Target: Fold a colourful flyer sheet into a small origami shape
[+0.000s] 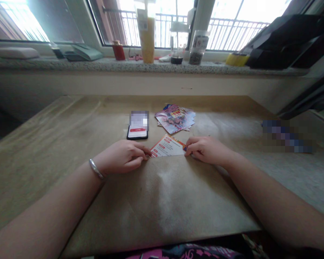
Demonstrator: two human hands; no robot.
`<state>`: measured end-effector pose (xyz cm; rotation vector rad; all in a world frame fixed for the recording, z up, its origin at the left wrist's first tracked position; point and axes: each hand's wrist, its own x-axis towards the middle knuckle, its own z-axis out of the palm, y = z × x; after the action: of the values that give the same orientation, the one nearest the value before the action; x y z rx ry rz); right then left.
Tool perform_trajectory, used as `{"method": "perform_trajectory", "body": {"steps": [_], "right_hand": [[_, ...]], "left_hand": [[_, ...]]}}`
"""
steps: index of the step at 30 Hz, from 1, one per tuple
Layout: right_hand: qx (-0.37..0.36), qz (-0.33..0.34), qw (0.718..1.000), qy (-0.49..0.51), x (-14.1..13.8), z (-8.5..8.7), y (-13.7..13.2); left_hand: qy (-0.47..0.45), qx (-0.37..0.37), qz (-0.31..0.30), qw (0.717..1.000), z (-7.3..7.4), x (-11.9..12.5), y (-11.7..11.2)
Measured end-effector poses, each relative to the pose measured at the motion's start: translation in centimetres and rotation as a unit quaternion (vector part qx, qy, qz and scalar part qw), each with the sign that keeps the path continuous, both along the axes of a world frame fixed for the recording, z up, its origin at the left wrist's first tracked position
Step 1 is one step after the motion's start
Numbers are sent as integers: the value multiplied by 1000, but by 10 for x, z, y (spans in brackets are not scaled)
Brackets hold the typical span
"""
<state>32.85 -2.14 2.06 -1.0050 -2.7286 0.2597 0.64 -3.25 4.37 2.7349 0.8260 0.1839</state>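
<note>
Dark cloth with pink print (189,250) lay nearest in head view, at the tan worktop (162,201)'s near edge. White, red-labelled paper leaflet (169,146), triangular, lay mid-worktop, just short of the fanned pile of pink-and-blue leaflets (175,120) and black-edged phone (138,131). Left fingers (136,153) pinched its left corner, right fingers (194,146) its right; gaps closed. Step, probably: folding or squaring. Next move called for even grip, edges aligned.

A tan tabletop (162,201) bears a phone (138,132), a pile of leaflets (175,121) and a printed sheet (167,147)
</note>
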Motion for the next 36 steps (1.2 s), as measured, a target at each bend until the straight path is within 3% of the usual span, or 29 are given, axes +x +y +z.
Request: {"method": "perform_trajectory", "body": {"steps": [25,32,36], "right_hand": [[-105,-38,993,-39,34,11,8],[-104,-46,992,-52,35,14,7],[-65,-78,991,-90,27,19,0]], "left_hand": [[-1,-85,6,996,4,-8,7],[0,-98,28,995,5,-8,6],[5,-72,44,996,3,-4,3]]}}
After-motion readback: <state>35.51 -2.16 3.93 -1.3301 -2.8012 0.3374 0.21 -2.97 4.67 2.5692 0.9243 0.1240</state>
